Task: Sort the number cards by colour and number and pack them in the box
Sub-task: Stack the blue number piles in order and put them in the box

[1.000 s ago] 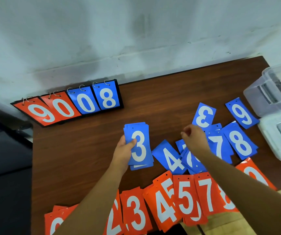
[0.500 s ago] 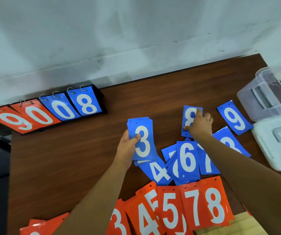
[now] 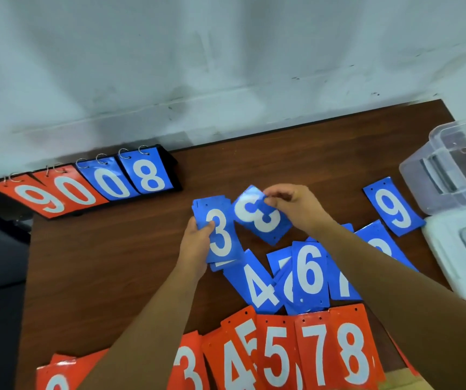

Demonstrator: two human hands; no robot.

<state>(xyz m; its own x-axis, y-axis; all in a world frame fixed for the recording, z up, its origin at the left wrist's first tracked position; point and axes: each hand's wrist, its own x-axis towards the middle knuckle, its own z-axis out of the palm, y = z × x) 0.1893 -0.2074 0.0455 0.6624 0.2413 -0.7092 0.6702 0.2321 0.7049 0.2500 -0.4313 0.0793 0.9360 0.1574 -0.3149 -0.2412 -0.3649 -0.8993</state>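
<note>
Head view: a stack of blue cards [image 3: 220,235] with a white 3 on top is gripped by the left hand [image 3: 195,246]. The thumb is laid across the left edge of the top card, and the fingers are hidden behind the stack. Whether the stack touches the tabletop [image 3: 99,263] cannot be told.

Just beside the stack, to its right, a single blue card [image 3: 260,220] is held tilted. It is pinched near its far edge between the thumb and curled fingers [image 3: 281,196] of the right hand [image 3: 296,205]. Its digit is blurred and cannot be read with certainty.

Nearer the person, loose blue cards are spread on the tabletop and overlap one another: a blue 4 [image 3: 257,285], a blue 6 [image 3: 309,273] and a blue 7 [image 3: 343,287]. One more blue card is largely covered by the right forearm. A blue 9 [image 3: 393,211] lies apart to the right, near the box [image 3: 423,181].

The box is of clear plastic and stands open at the right edge of the tabletop. A white lid [image 3: 456,266] is laid just beside it on the nearer side.

Along the near edge a row of red cards [image 3: 317,353] is fanned out, with 3, 4, 5, 7 and 8 legible.

At the far left a flip scoreboard [image 3: 144,175] is set against the wall [image 3: 226,66], showing a red 9 and 0 and a blue 0 and 8.
</note>
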